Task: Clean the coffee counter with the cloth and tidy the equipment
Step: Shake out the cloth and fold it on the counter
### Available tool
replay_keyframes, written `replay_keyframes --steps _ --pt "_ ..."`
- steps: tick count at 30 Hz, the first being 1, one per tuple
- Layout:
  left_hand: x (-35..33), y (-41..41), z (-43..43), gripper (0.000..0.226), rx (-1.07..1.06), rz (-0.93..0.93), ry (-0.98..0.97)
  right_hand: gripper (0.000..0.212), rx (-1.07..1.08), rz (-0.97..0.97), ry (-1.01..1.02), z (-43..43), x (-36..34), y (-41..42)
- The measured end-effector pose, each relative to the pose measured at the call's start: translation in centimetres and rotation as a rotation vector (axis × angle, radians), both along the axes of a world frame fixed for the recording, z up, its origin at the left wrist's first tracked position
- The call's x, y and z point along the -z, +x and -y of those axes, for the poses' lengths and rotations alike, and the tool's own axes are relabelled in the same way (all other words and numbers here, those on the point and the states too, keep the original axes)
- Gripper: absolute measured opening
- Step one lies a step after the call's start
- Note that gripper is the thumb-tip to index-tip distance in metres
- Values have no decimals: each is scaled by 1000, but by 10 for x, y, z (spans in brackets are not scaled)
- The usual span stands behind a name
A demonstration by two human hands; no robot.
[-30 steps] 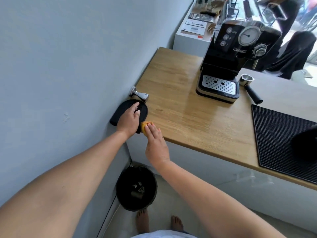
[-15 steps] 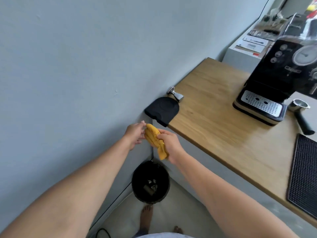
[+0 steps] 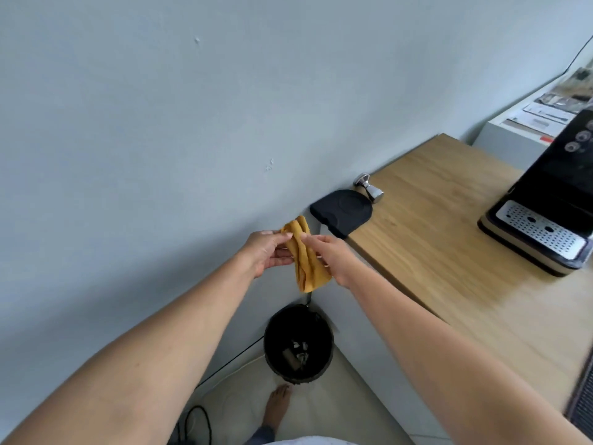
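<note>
Cloth (image 3: 305, 256) — a bunched yellow one — hangs in the air off the near-left corner of the wooden counter (image 3: 449, 252), held between both hands and well above the floor. The left hand (image 3: 268, 252) pinches its upper edge with thumb and fingertips, palm turned toward the right; the right hand (image 3: 330, 253) grips the other side, its fingers closed onto the folds, so that the fabric droops in loose pleats below the two grips. Directly beneath, on the pale floor, stands a round black bin (image 3: 298, 343) with a few scraps lying in its bottom, and a bare foot (image 3: 277, 404) shows just in front of it. On the counter's corner, against the blue-grey wall (image 3: 192, 123), lies a black tamping mat (image 3: 341, 210), one edge overhanging the counter's side. A metal tamper (image 3: 369, 187) lies on its side just behind the mat, close to the wall. Farther right sits a black espresso machine (image 3: 555, 194) with a perforated silver drip tray — cut off by the frame edge. A dark ribbed mat (image 3: 582, 399) shows at the lower right edge, blurred. A thin black cable runs along the floor by the wall.
</note>
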State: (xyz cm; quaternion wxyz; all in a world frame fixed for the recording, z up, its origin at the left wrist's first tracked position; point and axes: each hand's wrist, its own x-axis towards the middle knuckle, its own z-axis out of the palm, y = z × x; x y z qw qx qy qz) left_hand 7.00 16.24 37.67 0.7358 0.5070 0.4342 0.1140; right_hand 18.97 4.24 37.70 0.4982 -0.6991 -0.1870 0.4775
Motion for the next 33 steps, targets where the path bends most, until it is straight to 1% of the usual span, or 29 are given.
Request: replay_keyframes --steps 2,3,5,6,7,9,11,13,14,17,19,20,21,23,24,26,28,30,31,32,33 --pt "-3 -1 1 5 24 1 35 64 -64 110 -39 -1 1 -5" --pt "-4 -1 2 7 44 -6 55 69 -75 158 -40 -1 0 -8" --pt "-6 0 4 8 74 -24 98 74 -63 203 -9 -3 6 -10" --pt "-6 1 5 7 76 -29 114 72 -39 185 10 -2 7 -11" --pt "-7 2 6 6 73 -27 121 67 -15 156 27 0 6 -12" --pt "-9 4 7 6 58 -16 121 44 53 128 36 4 3 -11" --pt "-11 6 7 10 38 -13 110 22 128 173 -3 9 5 -5" --pt "-13 7 6 16 27 -20 100 13 182 260 -84 12 7 2" --pt "-14 8 6 19 34 -28 98 13 176 311 -145 14 6 3" --pt "-16 11 9 25 59 -53 89 39 79 517 -395 16 5 5" --pt "-17 14 12 22 43 -56 79 53 60 618 -484 14 9 7" --pt "-17 16 14 21 36 -63 75 56 82 613 -448 14 11 9" --pt "-17 18 15 19 30 -75 75 55 113 566 -366 16 10 8" --pt "-18 21 18 15 20 -113 85 46 172 402 -151 18 9 5" --pt "-19 22 19 13 14 -133 87 43 153 336 -88 18 7 3" --pt "-19 24 21 8 6 -162 83 50 6 260 -32 20 -1 -4" --pt "-18 26 21 24 -11 -170 83 66 -175 225 -31 18 -2 -10" --pt "-17 26 20 33 -31 -148 84 79 -260 254 -54 16 5 -15" --pt "-17 27 19 31 -30 -136 85 78 -258 320 -92 15 10 -16" --pt "-18 27 18 26 -31 -134 92 68 -250 417 -145 13 14 -15" --pt "-19 27 17 20 -37 -136 109 51 -246 517 -214 13 16 -13"
